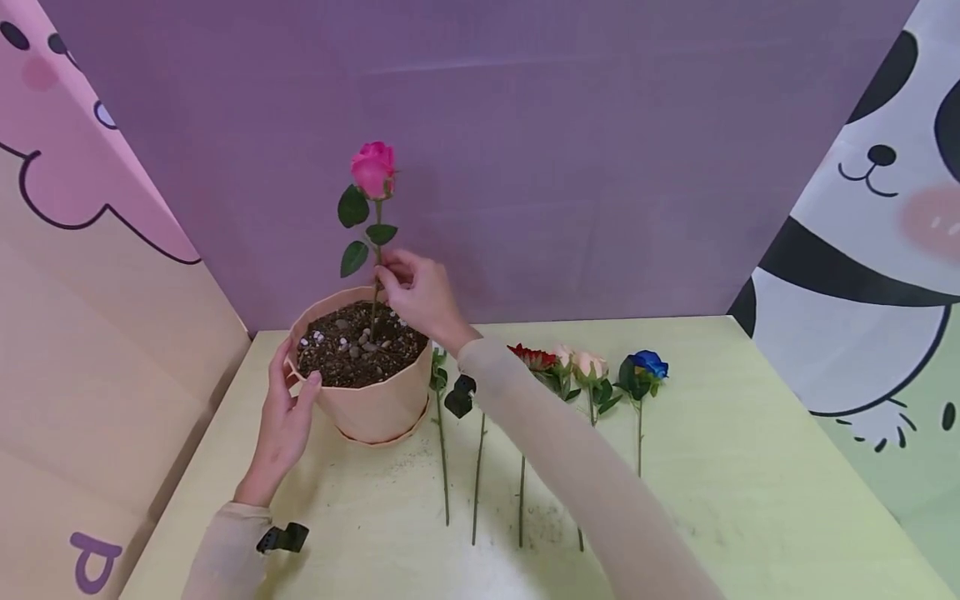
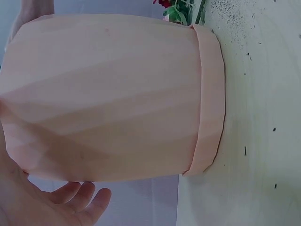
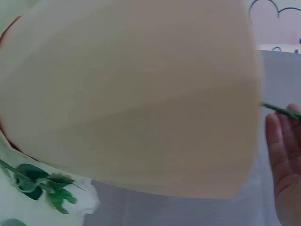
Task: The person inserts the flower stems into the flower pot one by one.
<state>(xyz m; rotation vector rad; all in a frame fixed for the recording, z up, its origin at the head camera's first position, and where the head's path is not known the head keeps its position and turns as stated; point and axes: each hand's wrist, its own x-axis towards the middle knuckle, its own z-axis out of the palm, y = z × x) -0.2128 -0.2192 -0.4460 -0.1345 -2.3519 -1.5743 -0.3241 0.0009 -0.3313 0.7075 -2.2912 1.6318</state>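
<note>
A pink rose [image 1: 372, 169] with green leaves stands upright in the dark, pebbly soil [image 1: 352, 362] of a peach flower pot [image 1: 378, 408]. My right hand [image 1: 423, 296] pinches its stem a little above the soil; the right wrist view shows the green stem [image 3: 282, 110] at the fingers. At the pot's left side my left hand [image 1: 285, 421] holds the rim, thumb at the front edge and fingers round the outer wall. In the left wrist view the pot wall [image 2: 103, 99] hides part of those fingers [image 2: 99, 202].
Right of the pot, several artificial flowers lie on the pale table [image 1: 735, 467], including a red flower [image 1: 534, 357], a light pink flower [image 1: 588, 364] and a blue rose [image 1: 649, 363]. My right forearm covers some stems. Soil crumbs dot the table; a purple panel [image 1: 600, 167] stands behind.
</note>
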